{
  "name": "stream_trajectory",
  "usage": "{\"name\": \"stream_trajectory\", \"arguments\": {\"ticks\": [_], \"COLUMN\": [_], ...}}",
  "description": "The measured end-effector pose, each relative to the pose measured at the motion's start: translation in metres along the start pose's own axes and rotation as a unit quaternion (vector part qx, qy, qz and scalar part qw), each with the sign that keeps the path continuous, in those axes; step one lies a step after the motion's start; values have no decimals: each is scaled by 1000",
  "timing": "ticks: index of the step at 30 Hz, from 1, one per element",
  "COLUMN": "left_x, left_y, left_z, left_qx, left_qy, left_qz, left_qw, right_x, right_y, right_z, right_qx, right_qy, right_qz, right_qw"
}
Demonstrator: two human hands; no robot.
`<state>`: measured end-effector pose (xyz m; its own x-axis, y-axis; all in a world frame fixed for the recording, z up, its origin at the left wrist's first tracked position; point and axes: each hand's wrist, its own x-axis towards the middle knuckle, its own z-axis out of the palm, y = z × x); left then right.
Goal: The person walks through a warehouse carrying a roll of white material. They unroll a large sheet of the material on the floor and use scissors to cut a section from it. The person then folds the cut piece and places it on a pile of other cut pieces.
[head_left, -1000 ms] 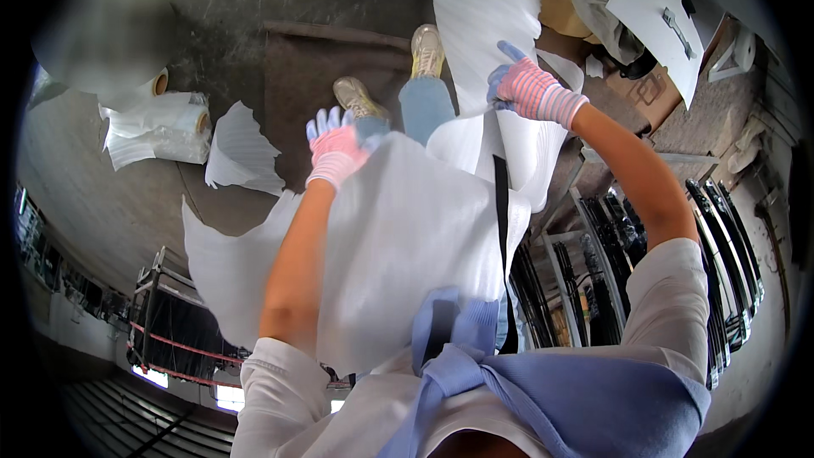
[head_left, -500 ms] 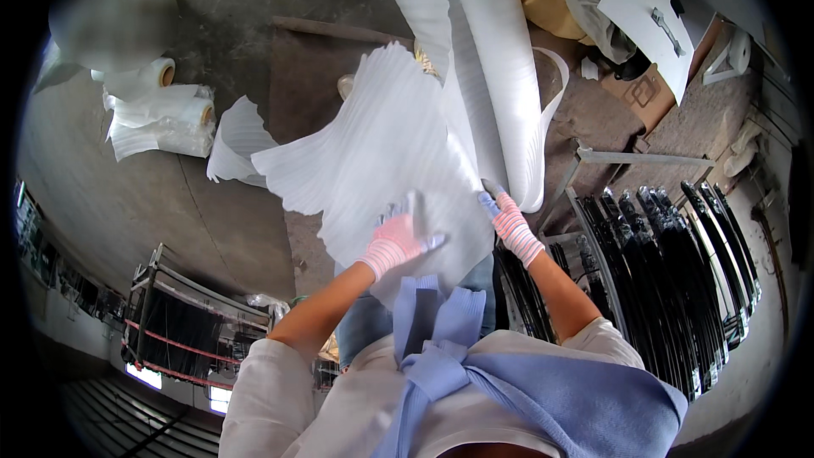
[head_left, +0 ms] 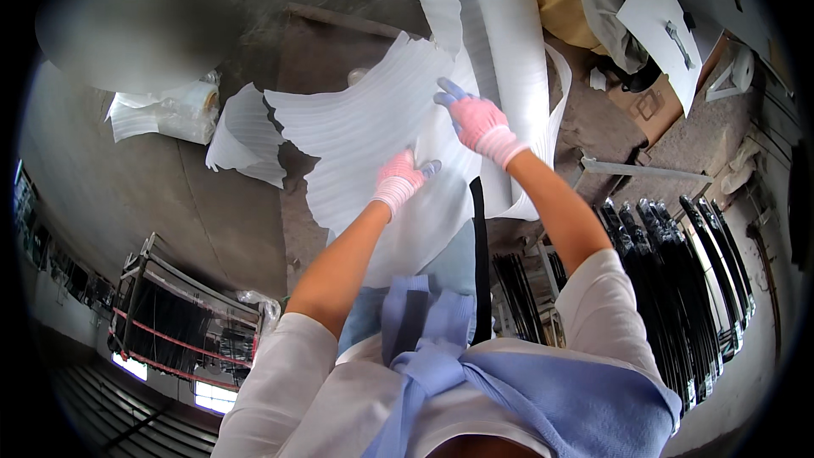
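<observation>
A torn-edged sheet of white packing foam (head_left: 365,110) is spread in front of me and hangs down over my legs. My left hand (head_left: 402,180), in a pink and white striped glove with bluish fingertips, is closed on the middle of this sheet; its thumb points right and the other fingertips are partly hidden. Further forward and to the right, my right hand (head_left: 483,125), gloved alike, reaches over the sheet with its fingers apart. Just beyond it lies a large roll of the same foam (head_left: 517,59), with a loose flap along its right side.
A rack of black, film-wrapped long parts (head_left: 670,288) stands close on my right, another rack (head_left: 182,314) at the left. A loose foam scrap (head_left: 246,136) and wrapped rolls (head_left: 170,114) lie on the floor at left. Bags (head_left: 606,8) and a white board (head_left: 657,25) are far right.
My right hand has moved forward and left from the roll's near end to above the sheet. My left hand has shifted slightly forward and closed. The sheet has moved with them.
</observation>
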<state>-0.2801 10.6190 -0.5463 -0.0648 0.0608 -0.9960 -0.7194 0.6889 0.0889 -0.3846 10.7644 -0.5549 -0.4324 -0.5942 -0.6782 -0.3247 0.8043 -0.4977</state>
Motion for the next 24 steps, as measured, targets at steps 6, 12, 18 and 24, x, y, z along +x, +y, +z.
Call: {"name": "stream_trajectory", "arguments": {"ticks": [6,12,18,24], "left_x": [8,18,25,79], "left_y": [-32,-41,-26,-26], "left_z": [13,25,15,39], "left_qx": [-34,-131,-95,-574], "left_qy": [21,51,35,44], "left_qz": [1,19,9,-143], "left_qw": [999,990,995,805], "right_x": [60,60,51,43], "right_y": [14,8,-4,-11], "right_z": [-3,-4,24,10], "right_qx": [-146,-141,-54,3], "right_qy": [-158,-244,-319,-332], "right_qz": [5,64,-51,-43], "right_qw": [977,957,945,942]}}
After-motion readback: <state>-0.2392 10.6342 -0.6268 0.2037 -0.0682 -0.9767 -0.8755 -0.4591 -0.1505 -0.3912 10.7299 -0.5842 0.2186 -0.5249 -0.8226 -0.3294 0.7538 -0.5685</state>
